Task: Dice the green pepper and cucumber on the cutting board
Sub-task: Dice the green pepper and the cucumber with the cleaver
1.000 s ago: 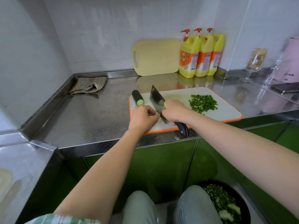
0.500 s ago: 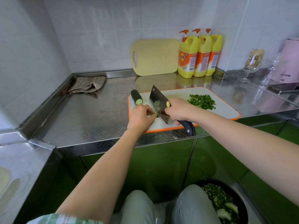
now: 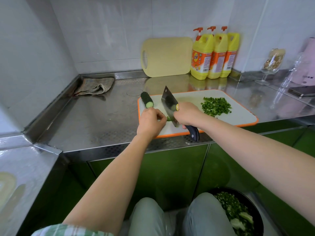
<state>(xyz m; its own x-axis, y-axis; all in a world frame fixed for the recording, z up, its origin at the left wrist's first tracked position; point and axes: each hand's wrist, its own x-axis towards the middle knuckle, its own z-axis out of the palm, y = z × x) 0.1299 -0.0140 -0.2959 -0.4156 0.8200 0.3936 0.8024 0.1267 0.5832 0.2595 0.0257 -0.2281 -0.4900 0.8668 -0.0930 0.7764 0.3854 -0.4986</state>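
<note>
A white cutting board (image 3: 238, 117) with an orange rim lies on the steel counter. A dark green cucumber piece (image 3: 147, 99) rests at its far left corner. A heap of diced green pepper (image 3: 216, 106) sits on the board's right half. My right hand (image 3: 185, 114) grips the dark handle of a cleaver (image 3: 168, 103), blade down on the board. My left hand (image 3: 150, 120), fingers curled, holds a small cucumber piece (image 3: 169, 118) against the blade; most of that piece is hidden.
A yellow board (image 3: 167, 57) leans on the wall beside three yellow detergent bottles (image 3: 214, 55). A folded cloth (image 3: 95, 86) lies back left. A glass (image 3: 271, 65) and a phone (image 3: 303, 91) stand at the right. A dark bowl of chopped greens (image 3: 237, 213) sits below by my knees.
The cleaver has moved through short chopping strokes beside my left hand, and both hands stay on the board's left half. The cucumber piece and pepper heap have not moved.
</note>
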